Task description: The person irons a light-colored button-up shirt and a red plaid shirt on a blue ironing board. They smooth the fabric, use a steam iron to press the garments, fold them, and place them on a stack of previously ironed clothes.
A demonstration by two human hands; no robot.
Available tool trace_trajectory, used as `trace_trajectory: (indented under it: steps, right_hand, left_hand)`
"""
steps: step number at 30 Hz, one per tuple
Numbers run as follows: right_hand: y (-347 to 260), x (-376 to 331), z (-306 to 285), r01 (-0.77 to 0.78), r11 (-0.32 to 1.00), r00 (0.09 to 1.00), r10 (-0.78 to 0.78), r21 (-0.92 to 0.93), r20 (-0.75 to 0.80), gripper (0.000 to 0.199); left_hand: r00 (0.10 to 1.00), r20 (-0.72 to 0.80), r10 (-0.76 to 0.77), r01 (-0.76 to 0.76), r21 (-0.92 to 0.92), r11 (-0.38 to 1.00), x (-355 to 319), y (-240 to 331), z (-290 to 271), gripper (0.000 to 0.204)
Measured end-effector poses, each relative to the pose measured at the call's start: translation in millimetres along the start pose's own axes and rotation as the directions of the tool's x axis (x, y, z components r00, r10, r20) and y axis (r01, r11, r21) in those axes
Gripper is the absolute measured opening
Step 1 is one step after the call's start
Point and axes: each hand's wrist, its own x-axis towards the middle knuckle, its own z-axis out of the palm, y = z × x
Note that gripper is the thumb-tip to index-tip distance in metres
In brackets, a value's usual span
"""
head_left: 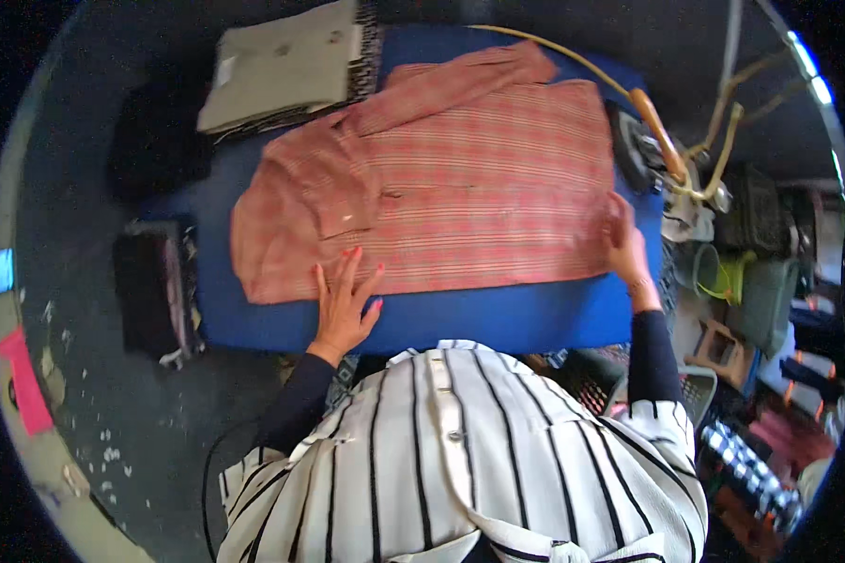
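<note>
A pink-red checked long-sleeved shirt (479, 188) lies spread on a blue padded table. Its collar end is to the left, and one sleeve is folded across the far side. My left hand (345, 305) rests on the shirt's near edge below the collar area, fingers spread and holding nothing. At the hem on the right, my right hand (623, 246) touches the cloth, its fingers slightly blurred but apart. Just beyond that hand, a clothes iron (634, 150) with a brown handle stands at the table's right edge.
Folded grey garments (286, 70) are stacked at the far left of the blue table (422, 319). Dark folded clothes (155, 291) sit beyond its left edge. A yellowish cord (573, 56) runs to the iron. Baskets and heaped clothes (756, 469) lie at the right.
</note>
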Motion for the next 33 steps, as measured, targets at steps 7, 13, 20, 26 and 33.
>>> trace_trajectory:
  steps: [7, 13, 20, 26, 33]
  right_hand:
    - [36, -6, 15, 0.192, 0.978, 0.965, -0.203, -0.080, -0.165, 0.050]
    - [30, -4, 8, -0.189, 0.982, 0.981, 0.189, -0.008, -0.034, 0.051]
    - [49, -15, 23, -0.075, 0.933, 0.991, 0.030, -0.353, -0.131, 0.040]
    - [55, -25, 34, -0.155, 0.896, 0.964, 0.045, -0.415, -0.264, 0.041]
    - [45, -29, 31, -0.120, 0.837, 0.976, 0.002, -0.534, -0.216, 0.038]
  left_hand:
    - [0.624, -0.415, -0.663, 0.772, 0.192, 0.606, -33, -105, -18, 0.031]
    - [0.781, -0.457, -0.426, 0.564, 0.221, 0.796, -29, -111, -16, 0.026]
    - [0.831, -0.361, -0.423, 0.553, 0.456, 0.697, -23, -113, -20, 0.026]
    - [0.848, -0.391, -0.358, 0.514, 0.442, 0.735, -15, -107, -20, 0.024]
    - [0.995, -0.100, -0.020, 0.024, 0.041, 0.999, 71, 50, 16, 0.060]
